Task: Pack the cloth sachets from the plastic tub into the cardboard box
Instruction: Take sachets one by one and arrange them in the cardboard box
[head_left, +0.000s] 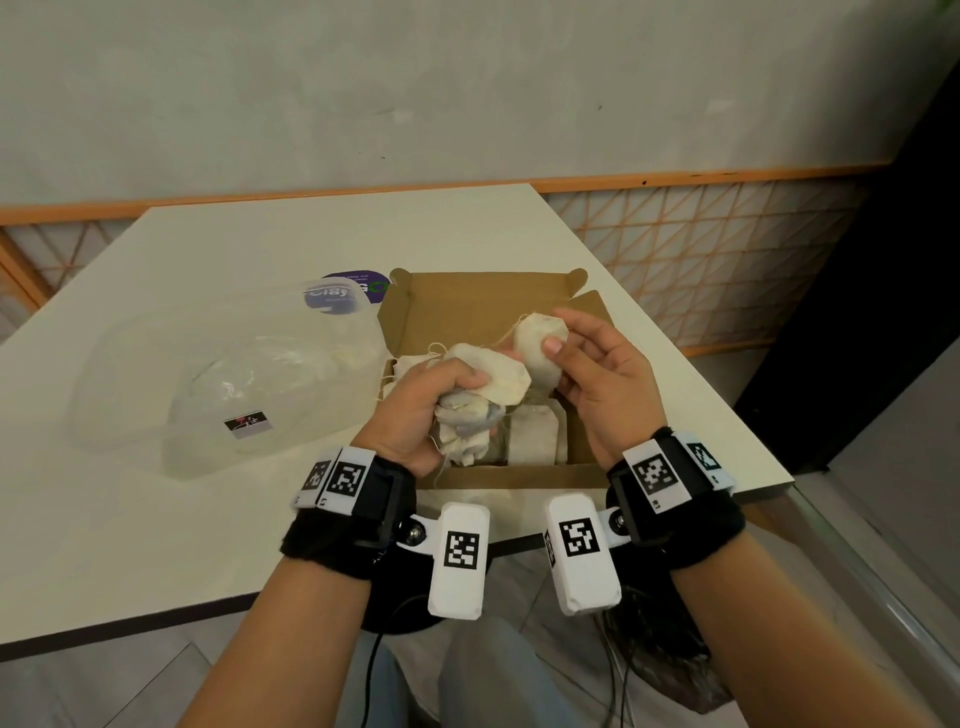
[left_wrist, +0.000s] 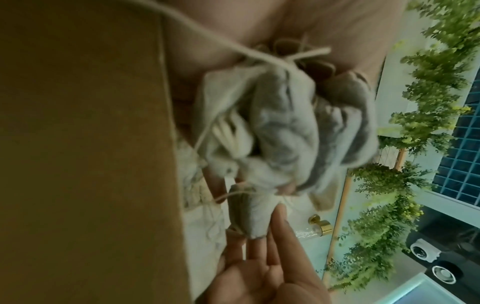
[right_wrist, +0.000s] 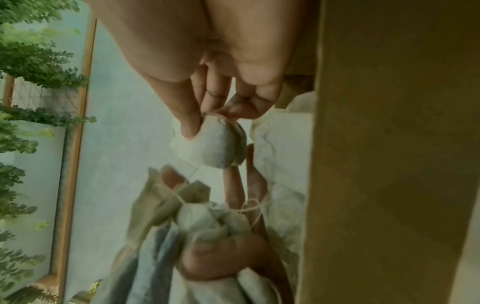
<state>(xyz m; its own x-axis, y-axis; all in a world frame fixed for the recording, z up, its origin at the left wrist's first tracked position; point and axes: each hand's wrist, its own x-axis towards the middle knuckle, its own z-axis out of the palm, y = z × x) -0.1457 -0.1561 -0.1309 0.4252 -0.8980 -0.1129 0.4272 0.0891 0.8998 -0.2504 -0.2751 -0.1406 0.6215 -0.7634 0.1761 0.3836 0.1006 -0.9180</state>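
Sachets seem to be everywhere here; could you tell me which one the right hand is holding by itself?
The pale rounded sachet pinched in the right hand above the box; the left hand grips a crumpled bunch.

matt cardboard box (head_left: 483, 306), cloth sachets (head_left: 496, 376), glossy tub (head_left: 218, 374)
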